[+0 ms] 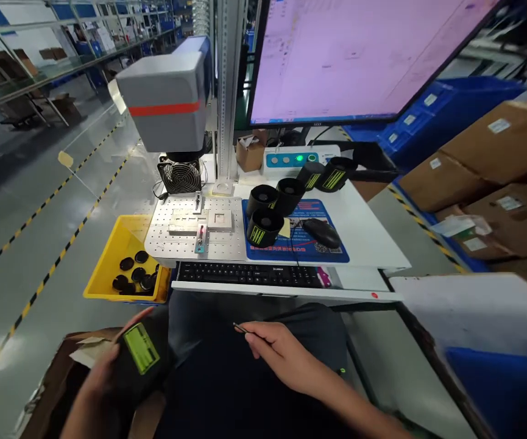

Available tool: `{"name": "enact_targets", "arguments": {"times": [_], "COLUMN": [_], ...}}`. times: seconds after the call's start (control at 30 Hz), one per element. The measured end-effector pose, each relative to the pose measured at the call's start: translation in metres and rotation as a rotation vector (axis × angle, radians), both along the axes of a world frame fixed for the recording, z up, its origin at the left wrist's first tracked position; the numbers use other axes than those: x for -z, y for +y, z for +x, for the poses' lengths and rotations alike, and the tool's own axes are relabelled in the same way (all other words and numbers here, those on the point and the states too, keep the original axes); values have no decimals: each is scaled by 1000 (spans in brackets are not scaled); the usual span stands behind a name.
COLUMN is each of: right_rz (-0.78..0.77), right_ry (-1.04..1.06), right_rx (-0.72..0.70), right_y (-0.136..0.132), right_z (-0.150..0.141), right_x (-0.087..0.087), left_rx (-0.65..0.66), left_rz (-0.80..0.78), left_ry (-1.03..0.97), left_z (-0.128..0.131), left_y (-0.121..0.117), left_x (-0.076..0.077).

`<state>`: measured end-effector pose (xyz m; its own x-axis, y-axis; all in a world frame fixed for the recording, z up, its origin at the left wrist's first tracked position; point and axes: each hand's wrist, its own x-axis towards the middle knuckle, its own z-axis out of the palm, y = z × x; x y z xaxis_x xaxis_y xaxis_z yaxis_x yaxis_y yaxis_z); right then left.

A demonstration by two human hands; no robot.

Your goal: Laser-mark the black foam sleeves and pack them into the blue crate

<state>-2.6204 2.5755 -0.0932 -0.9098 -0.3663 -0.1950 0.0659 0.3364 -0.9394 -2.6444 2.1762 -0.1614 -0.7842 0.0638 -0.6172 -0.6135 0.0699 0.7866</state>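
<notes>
L hand (103,366) has blk part (130,375) w/ green label (141,348) in curled grip; R hand (276,353) grip pinches thin rod (240,327).

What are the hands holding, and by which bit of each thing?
The left hand holds a dark, green-labelled thing by its side. The right hand pinches a thin stick; one end pokes out, the rest is hidden.
</notes>
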Motion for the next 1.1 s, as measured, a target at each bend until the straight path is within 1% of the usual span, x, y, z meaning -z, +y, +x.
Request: {"name": "enact_targets", "arguments": {"times": [0.03, 0.07, 0.1, 0.13, 0.2, 0.23, 0.3, 0.37, 0.43, 0.47, 0.5, 0.57, 0.63, 0.7, 0.77, 0.83, 0.93, 1.0, 1.1], "right_rz": [-25, -53, -86, -124, -201, -230, -267, -260, -236, -229, -228, -237, -250, -276, -311, -344, -371, -370, -344], "right_ry": [-23, -52, -84, -115, -168, -187, -206, -197, -169, -155, -143, -131, -126, -133, -153, -186, -212, -193, -129], "right_rx": [0, 19, 59, 114, 241, 299, 391, 455, 496, 514, 526, 530, 507, 465, 414, 363, 288, 247, 209], "right_y": [2, 6, 10, 14, 23, 27, 35, 42, 49, 53, 55, 60, 61, 59, 55, 50, 46, 44, 43], "right_z": [3, 8, 12, 17, 26, 31, 37, 41, 43, 43, 42, 41, 39, 37, 36, 35, 34, 33, 32], "right_x": [0, 3, 7, 12, 23, 27, 33, 35, 36, 36, 36, 37, 37, 37, 35, 32, 24, 15, 3], "left_rx": [57, 107, 147, 184, 257, 280, 303, 336, 393, 420, 441, 443, 411, 368, 338, 332, 339, 347, 393], "left_rz": [248, 462, 632, 743, 850, 866, 872, 882, 897, 903, 906, 892, 856, 822, 815, 806, 699, 606, 547], "left_ry": [-17, -38, -57, -89, -192, -252, -342, -364, -327, -310, -302, -310, -337, -362, -366, -336, -184, -74, 6], "left_z": [-8, -15, -21, -26, -31, -31, -33, -35, -38, -39, -40, -39, -37, -32, -28, -23, -20, -21, -25], "left_y": [27, 55, 81, 104, 140, 153, 167, 172, 170, 168, 166, 162, 161, 163, 167, 171, 175, 175, 178], "left_x": [-7, -11, -12, -10, -5, -4, -5, -11, -17, -17, -15, -7, 2, 5, -2, -15, -31, -36, -41]}}
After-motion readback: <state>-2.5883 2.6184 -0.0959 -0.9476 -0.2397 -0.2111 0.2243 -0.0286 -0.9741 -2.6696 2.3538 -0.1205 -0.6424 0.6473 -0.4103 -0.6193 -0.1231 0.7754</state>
